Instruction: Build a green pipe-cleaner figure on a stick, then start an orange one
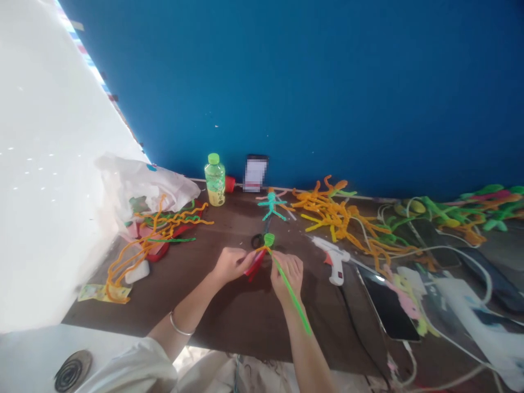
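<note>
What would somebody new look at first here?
Probably the bright green fuzzy stem slanting across the right hand. Next, perhaps, the tangled orange stems beyond the white glue gun, to the right. Left of the middle, a green-capped bottle stands near the blue wall.

table [180, 273] backed by wall [286, 82]
a piece [269, 239] is held between left hand [234, 264] and right hand [292, 269]; behind it, a figure [271, 203] is laid, a bottle [215, 185] left of that; at right, a glue gun [337, 268] is laid before heaped stems [327, 210].
</note>
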Motion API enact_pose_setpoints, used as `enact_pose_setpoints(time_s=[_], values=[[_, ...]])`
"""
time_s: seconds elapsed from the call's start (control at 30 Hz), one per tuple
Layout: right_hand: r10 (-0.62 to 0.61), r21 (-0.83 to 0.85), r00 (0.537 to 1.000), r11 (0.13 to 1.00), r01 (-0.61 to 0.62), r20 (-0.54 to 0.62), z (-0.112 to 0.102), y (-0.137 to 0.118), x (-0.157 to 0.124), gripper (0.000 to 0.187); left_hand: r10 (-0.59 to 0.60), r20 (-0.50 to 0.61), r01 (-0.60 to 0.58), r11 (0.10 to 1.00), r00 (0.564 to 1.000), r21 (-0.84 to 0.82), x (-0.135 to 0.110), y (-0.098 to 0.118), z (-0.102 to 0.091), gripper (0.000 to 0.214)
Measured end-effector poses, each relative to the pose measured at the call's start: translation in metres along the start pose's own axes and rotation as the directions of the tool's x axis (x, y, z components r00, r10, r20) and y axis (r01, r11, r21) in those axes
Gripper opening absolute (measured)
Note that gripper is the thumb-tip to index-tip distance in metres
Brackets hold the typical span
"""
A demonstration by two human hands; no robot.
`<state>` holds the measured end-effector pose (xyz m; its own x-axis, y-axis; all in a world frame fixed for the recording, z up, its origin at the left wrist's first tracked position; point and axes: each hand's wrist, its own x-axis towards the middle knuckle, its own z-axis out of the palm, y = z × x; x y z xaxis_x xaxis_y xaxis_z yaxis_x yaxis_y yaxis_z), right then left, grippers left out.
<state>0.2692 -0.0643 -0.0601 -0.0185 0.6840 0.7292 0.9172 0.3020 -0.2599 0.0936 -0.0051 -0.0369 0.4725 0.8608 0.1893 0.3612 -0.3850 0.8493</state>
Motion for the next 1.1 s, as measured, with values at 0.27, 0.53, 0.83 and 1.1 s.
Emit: enact_pose_setpoints(time_s=[0.27,0.53,0.83,1.1], values=[[0.037,0.036,0.999,0.999,-0.037,-0.015,0.001,-0.004,0.0,0.019,-0.124,0.204,0.182,0.939,0.971,-0.291,0.0,0.013,0.011,0.04],[0.049,0.137,0.999,0.99,-0.046,-0.019,0.004,-0.012,0.003,0.016,-0.265,0.371,0.44,0.287,0.89,-0.851,0.003,0.012,0.031,0.04],[0.122,0.326,0.992,0.937,-0.127,0.034,-0.001,-0.018,0.01,0.012,-0.337,0.429,0.498,0.147,0.838,-0.855,0.007,0.014,0.015,0.037],[0.038,0.237,0.996,0.97,-0.055,0.077,-0.006,-0.016,0.01,0.017,-0.339,0.322,0.45,0.431,0.884,-0.782,0.008,0.016,0.013,0.036]])
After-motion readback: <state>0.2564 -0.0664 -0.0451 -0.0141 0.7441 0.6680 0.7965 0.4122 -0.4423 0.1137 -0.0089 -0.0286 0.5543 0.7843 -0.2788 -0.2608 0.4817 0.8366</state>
